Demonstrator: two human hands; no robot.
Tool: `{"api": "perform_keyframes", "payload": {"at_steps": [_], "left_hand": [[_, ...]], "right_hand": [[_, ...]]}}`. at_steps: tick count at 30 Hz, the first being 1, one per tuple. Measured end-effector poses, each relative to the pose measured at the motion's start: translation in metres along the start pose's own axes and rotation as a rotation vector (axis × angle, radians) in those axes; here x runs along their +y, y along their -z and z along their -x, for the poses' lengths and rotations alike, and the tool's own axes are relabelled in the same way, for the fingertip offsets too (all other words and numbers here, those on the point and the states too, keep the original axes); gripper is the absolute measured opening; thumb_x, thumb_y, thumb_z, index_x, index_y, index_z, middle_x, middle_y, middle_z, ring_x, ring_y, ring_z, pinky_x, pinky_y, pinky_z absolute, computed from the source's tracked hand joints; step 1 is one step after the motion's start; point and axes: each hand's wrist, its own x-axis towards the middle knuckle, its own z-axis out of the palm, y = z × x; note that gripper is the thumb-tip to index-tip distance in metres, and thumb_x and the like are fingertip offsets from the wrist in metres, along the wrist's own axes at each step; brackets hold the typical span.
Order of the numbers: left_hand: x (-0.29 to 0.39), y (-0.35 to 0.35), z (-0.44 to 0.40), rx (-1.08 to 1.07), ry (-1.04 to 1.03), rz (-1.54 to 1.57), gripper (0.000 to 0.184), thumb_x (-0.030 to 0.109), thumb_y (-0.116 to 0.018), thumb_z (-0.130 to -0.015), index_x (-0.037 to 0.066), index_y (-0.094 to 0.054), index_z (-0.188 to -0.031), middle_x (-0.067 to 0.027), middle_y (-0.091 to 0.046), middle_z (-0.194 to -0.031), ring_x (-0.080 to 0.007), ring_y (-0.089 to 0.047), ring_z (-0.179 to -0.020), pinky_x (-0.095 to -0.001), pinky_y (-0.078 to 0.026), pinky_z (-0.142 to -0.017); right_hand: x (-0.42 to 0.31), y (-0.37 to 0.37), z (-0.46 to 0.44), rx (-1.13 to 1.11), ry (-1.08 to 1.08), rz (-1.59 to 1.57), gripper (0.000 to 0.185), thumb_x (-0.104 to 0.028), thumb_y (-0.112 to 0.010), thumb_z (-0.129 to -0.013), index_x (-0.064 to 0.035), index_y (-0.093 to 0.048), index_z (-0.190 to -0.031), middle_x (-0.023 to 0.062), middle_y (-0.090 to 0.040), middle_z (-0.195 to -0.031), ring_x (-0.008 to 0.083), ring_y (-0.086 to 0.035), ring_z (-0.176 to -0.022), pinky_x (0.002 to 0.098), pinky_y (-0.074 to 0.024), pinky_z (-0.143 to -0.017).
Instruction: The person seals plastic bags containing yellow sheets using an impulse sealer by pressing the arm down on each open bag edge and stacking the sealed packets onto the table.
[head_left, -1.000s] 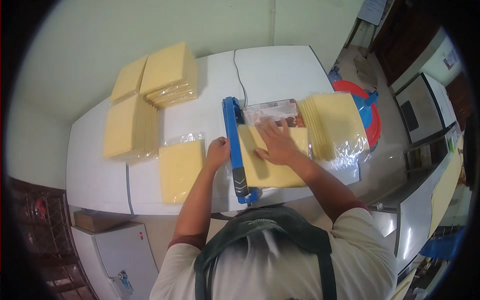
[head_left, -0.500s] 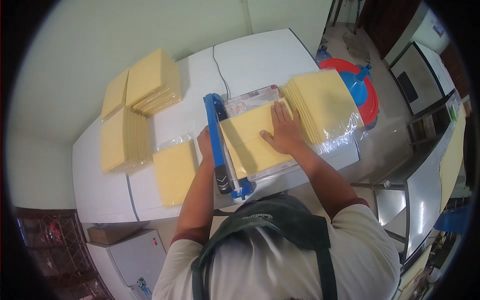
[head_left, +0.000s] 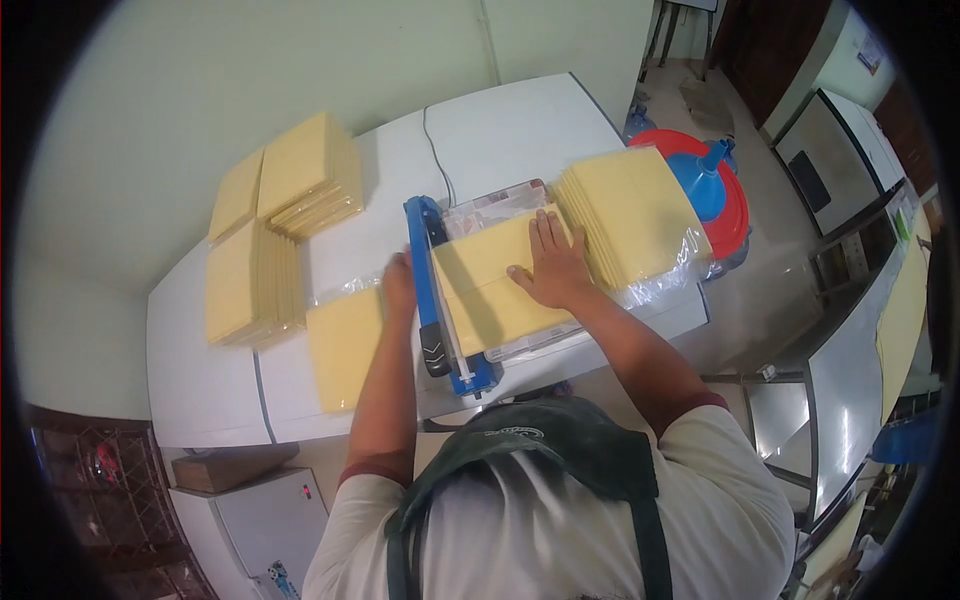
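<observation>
A blue bar-shaped sealer (head_left: 425,275) with a black-ended arm lies lengthwise near the table's front edge. To its right, a yellow folded sheet in clear plastic (head_left: 490,290) reaches up to the bar. My right hand (head_left: 557,270) presses flat on this packet, fingers stretched out. On the bar's other side is my left hand (head_left: 398,285), fingers curled close against the sealer; what they hold, if anything, is hidden. Left of my left forearm lies another yellow packet (head_left: 342,345), with its clear plastic end toward the wall.
Stacked yellow packets (head_left: 632,215) lean at the right of the table (head_left: 505,115). More stacks (head_left: 240,285) stand at the back left. A cable (head_left: 436,150) runs behind the sealer. Past the right edge are a red round lid (head_left: 738,215) and blue funnel (head_left: 697,185).
The whole view has shifted slightly. My right hand stays flat on the packet and my left hand stays beside the sealer; the sealer and stacks look unchanged.
</observation>
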Motion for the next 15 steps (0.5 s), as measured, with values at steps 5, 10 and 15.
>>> {"api": "perform_keyframes", "payload": {"at_steps": [5,10,15], "left_hand": [[0.137,0.152,0.057,0.398,-0.188,0.851,0.051,0.038,-0.034,-0.106,0.002,-0.052,-0.137,-0.0111,-0.061,-0.124,-0.0237,-0.057,-0.112,-0.0408,-0.048,-0.097],[0.226,0.075,0.184,-0.607,-0.958,0.580,0.059,0.039,-0.049,-0.100,-0.004,-0.046,-0.141,-0.0238,-0.044,-0.142,-0.0382,-0.039,-0.134,-0.0493,-0.028,-0.112],[0.126,-0.055,0.122,-0.013,-0.583,-0.188,0.069,0.035,-0.057,-0.095,-0.015,-0.040,-0.140,-0.0333,-0.036,-0.149,-0.0484,-0.032,-0.141,-0.0551,-0.022,-0.116]], "right_hand": [[0.014,0.009,0.003,0.153,0.025,-0.146,0.090,-0.059,-0.045,-0.095,0.0034,-0.020,-0.155,0.0211,-0.014,-0.164,0.0376,-0.011,-0.152,0.0650,-0.0130,-0.116],[0.008,-0.013,0.004,0.046,0.003,0.050,0.092,-0.060,-0.047,-0.093,0.0031,-0.019,-0.155,0.0215,-0.013,-0.164,0.0387,-0.011,-0.152,0.0631,-0.0166,-0.116],[0.010,-0.010,0.003,-0.020,0.010,0.030,0.094,-0.061,-0.046,-0.093,0.0038,-0.017,-0.155,0.0225,-0.010,-0.164,0.0388,-0.006,-0.152,0.0606,-0.0148,-0.117]]}}
